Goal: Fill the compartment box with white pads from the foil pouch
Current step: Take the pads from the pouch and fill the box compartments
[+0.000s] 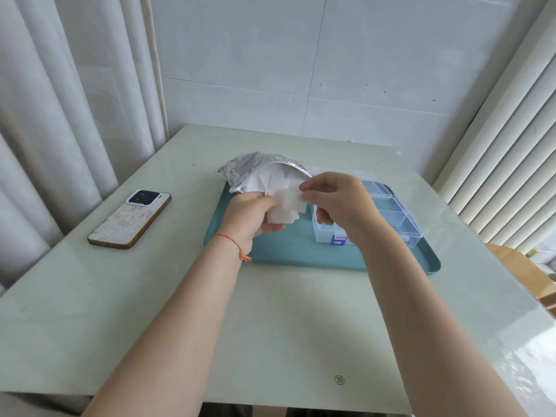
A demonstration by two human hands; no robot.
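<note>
Gripping white pads (pixel 284 206) above teal tray (pixel 301 251): left hand (pixel 252 215) clutches stack, right hand (pixel 337 200) pinches top pad; foil pouch (pixel 240 170) at tray's far-left corner, compartment box (pixel 391 212) on tray's right.

Soft, even daylight fills the scene; glare shines on the worktop (pixel 508 341) near the blinds (pixel 505 164). Shadows are faint, focus is sharp, and the edges bow from wide-angle distortion.

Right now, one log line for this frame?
left hand holds white pads | right hand pinches top pad | foil pouch open | compartment box open on tray
</note>
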